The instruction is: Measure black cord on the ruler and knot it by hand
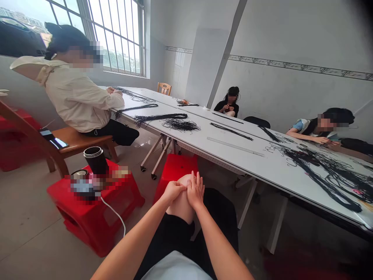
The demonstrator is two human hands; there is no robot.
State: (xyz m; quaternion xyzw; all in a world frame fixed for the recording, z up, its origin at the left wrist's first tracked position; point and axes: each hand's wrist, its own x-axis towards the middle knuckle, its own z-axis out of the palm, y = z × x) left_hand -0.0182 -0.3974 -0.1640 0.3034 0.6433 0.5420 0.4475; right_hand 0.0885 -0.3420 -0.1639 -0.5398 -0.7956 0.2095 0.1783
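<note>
My left hand (pixel 174 189) rests on my bare knee (pixel 181 208), its fingers drawn together in a pinch beside the right thumb. Whatever is in that pinch, if anything, is too small to make out. My right hand (pixel 196 191) lies on the same knee with its fingers stretched out and holds nothing visible. Just beyond the knee stands a red plastic stool (pixel 176 165). On the white table (pixel 198 146) ahead are a tangle of black cord (pixel 182 124), a bundle of black cords (pixel 161 118) and a clear ruler (pixel 236 147).
At left, a second red stool (pixel 87 217) carries a dark open flask (pixel 96 161) and a white cable (pixel 115 214). One person (pixel 78 89) sits on a wooden chair; two others sit across the table. More black cords (pixel 320 175) spread over the table's right end.
</note>
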